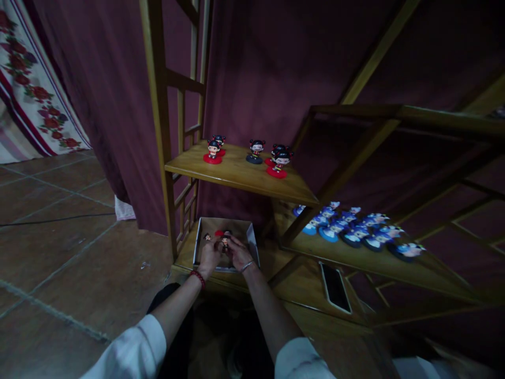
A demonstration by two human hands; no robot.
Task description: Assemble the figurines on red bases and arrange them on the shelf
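Both my hands reach into an open cardboard box (254, 245) on the lowest shelf. Between them is a small black-haired figurine (225, 240). My left hand (211, 256), with a red bracelet at the wrist, is closed at the figurine's left side. My right hand (239, 254), with a pale bracelet, has its fingers curled against the figurine from the right. Another figurine (207, 237) lies in the box left of my hands, and a red round base (219, 233) shows just behind them. The fingertips are partly hidden.
Above the box, a wooden shelf (236, 171) carries several figurines on red or black bases, such as one at its left (213, 151). Blue-and-white figurines (357, 231) stand in rows on the right shelf. A phone-like dark slab (334, 287) lies on the lowest shelf.
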